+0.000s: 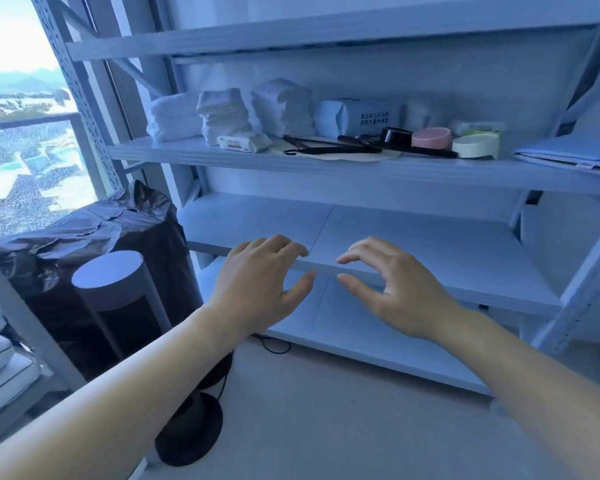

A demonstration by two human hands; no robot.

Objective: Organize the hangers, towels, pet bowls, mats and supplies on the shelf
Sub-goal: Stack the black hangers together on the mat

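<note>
At lower centre, left hand (260, 289) and right hand (399, 292) hover spread, empty, probably poised toward the cluttered shelf (326, 161).

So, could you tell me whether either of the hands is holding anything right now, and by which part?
Nothing is held. The left hand and right hand hover open and empty in front of the bare shelf board.

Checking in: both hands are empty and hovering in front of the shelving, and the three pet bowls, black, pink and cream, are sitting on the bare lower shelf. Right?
Not quite. In the head view the black bowl, pink bowl and cream bowl sit on the upper shelf, right of the hangers. The lower shelf holds nothing. The left hand and right hand are indeed empty.
</note>
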